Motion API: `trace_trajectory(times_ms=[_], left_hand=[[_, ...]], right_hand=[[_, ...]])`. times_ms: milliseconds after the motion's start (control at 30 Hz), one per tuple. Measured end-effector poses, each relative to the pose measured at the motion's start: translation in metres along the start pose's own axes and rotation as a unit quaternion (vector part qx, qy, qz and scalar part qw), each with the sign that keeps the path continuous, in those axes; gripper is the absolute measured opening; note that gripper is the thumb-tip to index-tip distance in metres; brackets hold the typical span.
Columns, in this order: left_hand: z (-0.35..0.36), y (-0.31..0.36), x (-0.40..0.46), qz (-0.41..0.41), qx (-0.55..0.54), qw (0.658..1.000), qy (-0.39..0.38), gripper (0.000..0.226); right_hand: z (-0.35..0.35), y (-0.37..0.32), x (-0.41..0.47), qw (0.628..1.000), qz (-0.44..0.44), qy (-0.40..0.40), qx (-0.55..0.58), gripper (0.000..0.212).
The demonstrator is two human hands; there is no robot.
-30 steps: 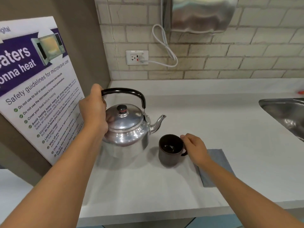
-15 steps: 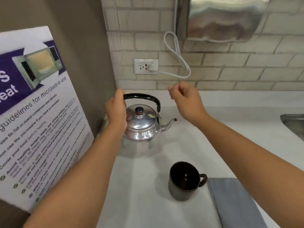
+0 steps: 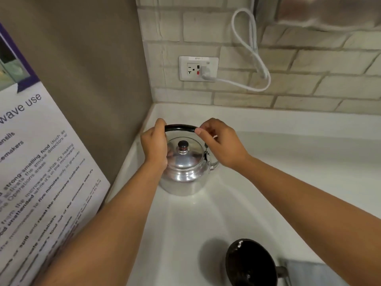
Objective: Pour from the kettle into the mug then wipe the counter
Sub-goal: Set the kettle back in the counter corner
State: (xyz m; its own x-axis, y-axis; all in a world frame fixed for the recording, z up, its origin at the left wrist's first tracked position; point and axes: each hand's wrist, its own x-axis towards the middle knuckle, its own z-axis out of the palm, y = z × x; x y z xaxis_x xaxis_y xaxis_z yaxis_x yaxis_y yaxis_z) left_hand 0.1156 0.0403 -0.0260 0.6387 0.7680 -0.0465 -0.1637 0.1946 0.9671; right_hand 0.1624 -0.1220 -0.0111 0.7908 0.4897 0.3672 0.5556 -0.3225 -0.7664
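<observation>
A shiny metal kettle (image 3: pixel 184 174) with a black knob and black handle stands upright on the white counter (image 3: pixel 288 172), in the back left corner. My left hand (image 3: pixel 154 147) grips the left end of the handle. My right hand (image 3: pixel 220 141) pinches the right end of the same handle, hiding the spout. A dark mug (image 3: pixel 250 263) sits near the bottom edge, its handle pointing right, apart from both hands. A grey cloth (image 3: pixel 309 273) lies flat just right of the mug.
A safety poster (image 3: pixel 35 172) leans against the brown side wall on the left. A wall socket (image 3: pixel 198 68) with a white looped cord (image 3: pixel 252 50) is on the brick backsplash, under a steel wall unit (image 3: pixel 329 11).
My left hand carried the kettle away from the mug and set it in the back corner. My right hand left the mug and came onto the kettle handle.
</observation>
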Motion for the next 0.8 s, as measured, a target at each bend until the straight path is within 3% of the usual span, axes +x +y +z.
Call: trace_trajectory(times_ms=[133, 267, 367, 433, 800], left_hand=[[-0.002, -0.006, 0.006, 0.004, 0.016, 1.000, -0.004, 0.053], [-0.006, -0.012, 0.014, 0.053, 0.117, 0.991, -0.023, 0.060], [-0.014, -0.020, 0.025, 0.150, 0.257, 0.953, -0.053, 0.068], [-0.016, -0.020, 0.036, 0.163, 0.315, 0.933, -0.065, 0.071], [-0.006, -0.026, 0.072, 0.022, 0.481, 0.869, -0.114, 0.071]], right_hand=[[0.007, 0.004, 0.005, 1.000, -0.014, 0.008, -0.016, 0.028], [0.010, 0.009, 0.011, 0.999, -0.018, 0.012, -0.042, 0.029], [0.015, 0.014, 0.021, 0.997, -0.006, 0.018, -0.076, 0.030], [0.019, 0.019, 0.028, 0.995, 0.014, 0.016, -0.100, 0.031], [0.025, 0.041, 0.047, 0.954, 0.150, -0.093, -0.244, 0.047]])
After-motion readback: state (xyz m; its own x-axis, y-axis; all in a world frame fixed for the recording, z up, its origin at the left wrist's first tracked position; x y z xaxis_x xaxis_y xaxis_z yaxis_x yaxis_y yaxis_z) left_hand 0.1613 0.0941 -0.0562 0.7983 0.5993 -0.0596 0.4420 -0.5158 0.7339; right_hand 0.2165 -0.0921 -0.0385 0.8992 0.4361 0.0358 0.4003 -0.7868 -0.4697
